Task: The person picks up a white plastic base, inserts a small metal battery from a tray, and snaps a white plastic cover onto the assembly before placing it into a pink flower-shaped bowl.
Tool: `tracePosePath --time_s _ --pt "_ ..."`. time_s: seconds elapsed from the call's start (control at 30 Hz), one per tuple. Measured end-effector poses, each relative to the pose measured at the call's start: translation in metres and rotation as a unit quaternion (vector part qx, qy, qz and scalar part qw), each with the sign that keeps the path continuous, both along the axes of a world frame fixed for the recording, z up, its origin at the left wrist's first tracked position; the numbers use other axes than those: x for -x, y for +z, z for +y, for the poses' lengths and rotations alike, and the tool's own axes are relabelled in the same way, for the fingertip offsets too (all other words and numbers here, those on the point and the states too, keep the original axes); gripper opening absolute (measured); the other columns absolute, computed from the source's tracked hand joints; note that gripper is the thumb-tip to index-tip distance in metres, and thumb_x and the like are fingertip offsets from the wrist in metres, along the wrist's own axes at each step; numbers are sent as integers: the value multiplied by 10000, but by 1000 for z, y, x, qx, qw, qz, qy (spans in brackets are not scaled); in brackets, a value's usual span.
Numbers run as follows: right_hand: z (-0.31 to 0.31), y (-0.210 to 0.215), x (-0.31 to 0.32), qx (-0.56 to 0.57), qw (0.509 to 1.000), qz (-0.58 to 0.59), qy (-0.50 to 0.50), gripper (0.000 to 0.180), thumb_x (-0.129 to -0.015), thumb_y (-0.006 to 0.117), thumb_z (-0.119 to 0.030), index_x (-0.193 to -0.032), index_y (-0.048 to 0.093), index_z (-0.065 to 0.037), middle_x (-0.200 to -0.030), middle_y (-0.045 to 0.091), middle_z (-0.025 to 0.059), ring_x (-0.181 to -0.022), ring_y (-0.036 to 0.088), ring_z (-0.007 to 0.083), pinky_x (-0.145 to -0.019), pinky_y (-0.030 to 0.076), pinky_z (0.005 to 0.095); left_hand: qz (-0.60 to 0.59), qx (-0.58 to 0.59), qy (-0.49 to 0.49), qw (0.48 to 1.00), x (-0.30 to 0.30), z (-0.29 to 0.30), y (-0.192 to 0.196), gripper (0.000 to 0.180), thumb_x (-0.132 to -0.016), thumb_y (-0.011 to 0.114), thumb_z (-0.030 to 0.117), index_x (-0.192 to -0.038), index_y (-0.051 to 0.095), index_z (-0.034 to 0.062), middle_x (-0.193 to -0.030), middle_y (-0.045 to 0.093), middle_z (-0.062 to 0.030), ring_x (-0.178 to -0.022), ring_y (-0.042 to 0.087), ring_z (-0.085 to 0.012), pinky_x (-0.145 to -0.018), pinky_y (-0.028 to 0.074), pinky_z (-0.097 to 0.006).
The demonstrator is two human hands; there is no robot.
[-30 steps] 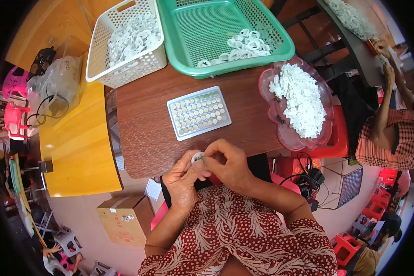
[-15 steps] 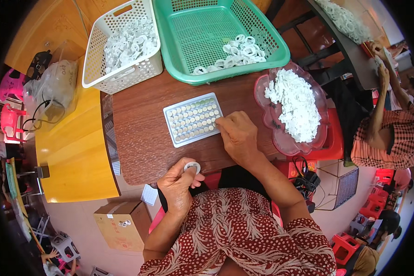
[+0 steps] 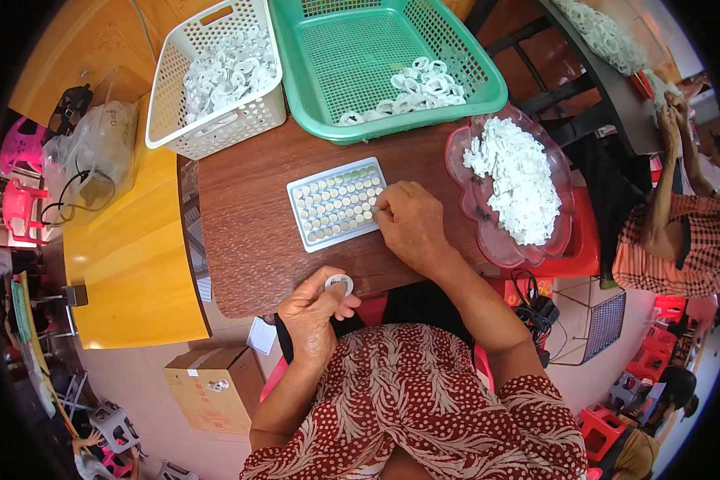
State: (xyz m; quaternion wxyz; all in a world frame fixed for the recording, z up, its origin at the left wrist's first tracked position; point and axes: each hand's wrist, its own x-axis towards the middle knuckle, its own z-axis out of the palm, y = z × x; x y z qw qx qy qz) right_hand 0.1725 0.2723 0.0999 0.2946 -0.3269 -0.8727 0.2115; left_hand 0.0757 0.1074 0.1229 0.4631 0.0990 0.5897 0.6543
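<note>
As the left hand [image 3: 312, 316] pinches a white ring [image 3: 342, 278] near the table's [image 3: 244, 240] front edge, the right hand [image 3: 410, 224] is up beside the tray [image 3: 328, 243] of small discs [image 3: 340, 214], grip too hidden to tell!

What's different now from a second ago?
The right hand has left the white round piece and moved forward to the right edge of the tray; whether it grips anything is unclear. The left hand still holds the piece. The tray, white basket and green basket stay put.

No readable text; cardboard box [image 3: 204, 394] print unclear
</note>
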Motion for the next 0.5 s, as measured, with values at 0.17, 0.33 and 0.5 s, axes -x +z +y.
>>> tracePosePath --time_s 0.17,0.33,0.5 --pt "-3 5 2 -17 1000 -4 -19 149 -660 635 9 -746 537 -64 -735 537 92 -719 538 312 -603 428 420 -18 5 0 1000 1 -1 -1 134 -832 586 -11 -943 654 -46 -693 641 -88 -534 577 -104 -494 405 -194" --pt "-6 4 4 -78 997 11 -8 164 -656 623 32 -753 525 -56 -747 524 103 -711 526 314 -601 425 417 -17 6 -5 1000 2 0 -1 145 -839 592 2 -963 649 -49 -702 646 -97 -533 572 -105 -496 403 -192" --pt "-9 -2 -1 -76 996 53 17 183 -650 610 69 -765 514 -35 -743 519 112 -700 516 313 -592 419 396 -32 6 -14 999 2 1 1 169 -840 598 6 -993 641 -53 -725 659 -115 -559 579 -104 -513 407 -190"
